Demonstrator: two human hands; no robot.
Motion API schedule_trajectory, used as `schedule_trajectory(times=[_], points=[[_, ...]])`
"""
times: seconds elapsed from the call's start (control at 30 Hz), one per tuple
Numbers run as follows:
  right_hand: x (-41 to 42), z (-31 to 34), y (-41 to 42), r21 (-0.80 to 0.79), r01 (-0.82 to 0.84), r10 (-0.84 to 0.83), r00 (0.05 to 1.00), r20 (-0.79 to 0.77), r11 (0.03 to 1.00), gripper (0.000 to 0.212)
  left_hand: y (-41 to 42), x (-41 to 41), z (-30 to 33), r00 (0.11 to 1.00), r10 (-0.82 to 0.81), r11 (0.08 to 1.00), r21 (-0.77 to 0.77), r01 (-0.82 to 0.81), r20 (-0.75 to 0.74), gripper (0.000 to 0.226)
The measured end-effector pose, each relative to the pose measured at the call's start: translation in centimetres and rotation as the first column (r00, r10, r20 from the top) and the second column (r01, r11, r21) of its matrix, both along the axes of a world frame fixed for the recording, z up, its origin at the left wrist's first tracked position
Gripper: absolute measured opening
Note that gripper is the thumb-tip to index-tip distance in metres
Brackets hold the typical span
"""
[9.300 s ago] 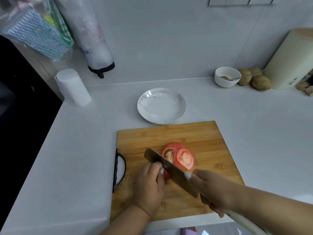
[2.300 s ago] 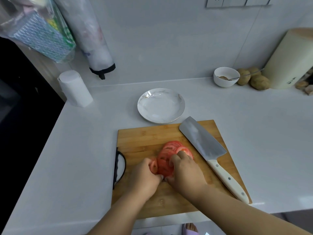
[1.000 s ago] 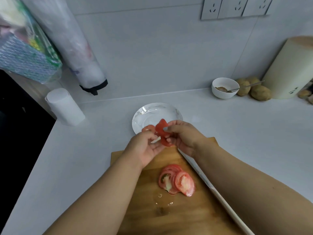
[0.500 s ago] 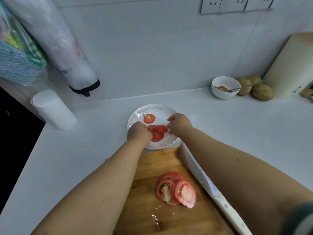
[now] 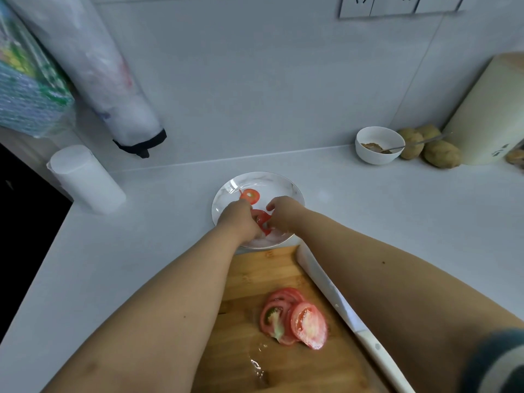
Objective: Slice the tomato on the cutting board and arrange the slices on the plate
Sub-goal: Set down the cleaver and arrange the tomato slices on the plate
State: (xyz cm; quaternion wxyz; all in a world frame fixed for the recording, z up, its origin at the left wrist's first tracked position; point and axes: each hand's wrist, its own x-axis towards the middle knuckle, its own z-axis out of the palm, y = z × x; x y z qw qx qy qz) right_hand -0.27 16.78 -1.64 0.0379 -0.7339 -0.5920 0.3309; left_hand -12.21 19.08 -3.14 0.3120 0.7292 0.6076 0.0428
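Both hands are over the white plate point(image 5: 283, 181). My left hand point(image 5: 239, 218) and my right hand point(image 5: 283, 212) pinch red tomato slices point(image 5: 262, 218) low over the plate's middle, fingers curled round them. One small slice point(image 5: 250, 195) lies alone near the plate's far side. Several more tomato slices point(image 5: 295, 317) lie in an overlapping heap on the wooden cutting board point(image 5: 249, 282). The cleaver point(image 5: 326, 282) rests along the board's right side, blade toward the plate, partly hidden by my right forearm.
A white paper roll point(image 5: 85, 178) stands at the left. At the back right are a white bowl point(image 5: 378, 144) with a spoon, potatoes point(image 5: 441, 153) and a cream canister point(image 5: 490, 109). A plastic bag roll point(image 5: 113, 80) hangs on the wall.
My hands have drawn closer together over the plate's middle, covering the slices there. The single slice at the far side and the heap on the board have not moved.
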Motion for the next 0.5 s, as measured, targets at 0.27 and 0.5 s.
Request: schedule_trajectory(times=[0.27, 0.5], points=[[0.4, -0.5, 0.0, 0.158, 0.045, -0.062, 0.992, 0.108, 0.986, 0.036, 0.3, -0.7, -0.4, 0.989, 0.134, 0.985, 0.117, -0.126, -0.06, 0.069], [0.8, 0.0, -0.7, 0.303, 0.095, -0.115, 0.992, 0.05, 0.948, 0.036, -0.4, -0.8, 1.3, 0.934, 0.118, 0.977, 0.209, -0.048, -0.338, 0.086]])
